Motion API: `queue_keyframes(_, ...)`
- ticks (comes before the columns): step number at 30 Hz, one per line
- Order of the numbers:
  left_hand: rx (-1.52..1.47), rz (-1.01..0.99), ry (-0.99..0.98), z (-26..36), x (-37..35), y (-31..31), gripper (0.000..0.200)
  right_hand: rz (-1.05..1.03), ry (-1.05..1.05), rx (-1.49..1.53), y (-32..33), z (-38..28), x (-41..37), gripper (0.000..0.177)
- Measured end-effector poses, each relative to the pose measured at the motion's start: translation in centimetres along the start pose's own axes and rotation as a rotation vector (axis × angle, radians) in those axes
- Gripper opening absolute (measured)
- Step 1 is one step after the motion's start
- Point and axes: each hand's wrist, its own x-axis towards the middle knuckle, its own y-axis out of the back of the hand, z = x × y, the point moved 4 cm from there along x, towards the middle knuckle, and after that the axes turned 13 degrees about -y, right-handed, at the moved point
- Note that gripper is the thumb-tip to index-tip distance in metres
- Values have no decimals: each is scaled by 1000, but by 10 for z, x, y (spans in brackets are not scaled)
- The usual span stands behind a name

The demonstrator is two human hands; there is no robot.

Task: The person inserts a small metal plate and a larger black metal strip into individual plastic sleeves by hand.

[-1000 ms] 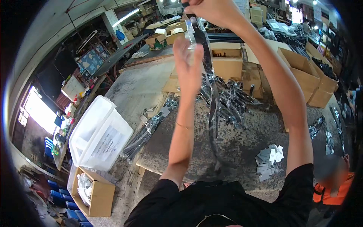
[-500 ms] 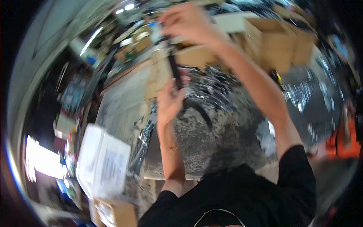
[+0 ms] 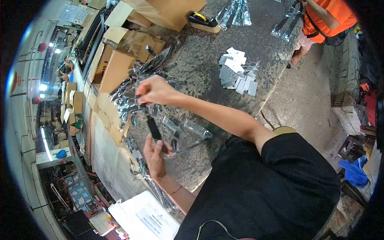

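A black belt (image 3: pixel 153 128) is stretched between my two hands above the worktable. My right hand (image 3: pixel 154 91) is closed, pinching the belt's upper end near a pile of clear plastic wrapping. Lower down, my left hand (image 3: pixel 156 158) grips the other end between thumb and fingers. Motion blurs the fingertips and the belt's ends slightly. Clear plastic sleeves (image 3: pixel 196 129) lie on the table just right of the belt. Several grey and white tags (image 3: pixel 239 74) with strings are heaped farther to the right.
The dark, worn worktable (image 3: pixel 192 72) carries open cardboard boxes (image 3: pixel 116 68) and a tape dispenser (image 3: pixel 203 22). A white box (image 3: pixel 150 216) with printed text stands by my left arm. A person in an orange shirt (image 3: pixel 340 14) stands at the far right corner, beside packed plastic sleeves (image 3: pixel 286 30).
My view has swung right, bringing the tags and the person in orange into sight. Both hands still hold the belt, which stays stretched between them. The blur has lessened.
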Motion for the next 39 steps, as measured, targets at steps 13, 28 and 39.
queue_keyframes(13,-301,119,158,-58,3,1,35,1033,-330,-1003,256,161,-189,27)
queue_keyframes(28,-384,189,79,-68,5,30,36,841,-880,-533,301,215,-266,19)
queue_keyframes(39,-349,297,23,-63,-14,48,37,1043,-943,-831,307,190,-268,28)
